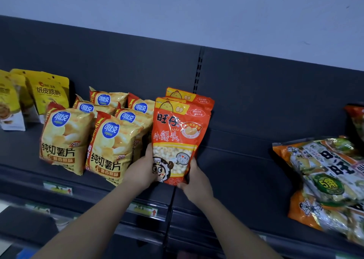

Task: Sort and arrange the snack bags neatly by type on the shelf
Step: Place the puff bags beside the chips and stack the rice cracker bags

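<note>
An orange-red snack bag (178, 132) with a clear window of small puffs stands upright at the middle of the dark shelf (236, 176). My left hand (142, 169) grips its lower left edge and my right hand (194, 177) grips its lower right corner. Two more bags of the same kind (199, 97) stand right behind it. To its left, several yellow potato chip bags (67, 138) stand in rows, touching the held bag's left side.
Yellow walnut pouches (49, 95) stand at the far left. Large orange rice cracker packs (325, 182) lie piled at the right, with another bag (356, 118) behind them. Bare shelf lies between the orange-red bags and that pile. Price tags (142, 209) line the front rail.
</note>
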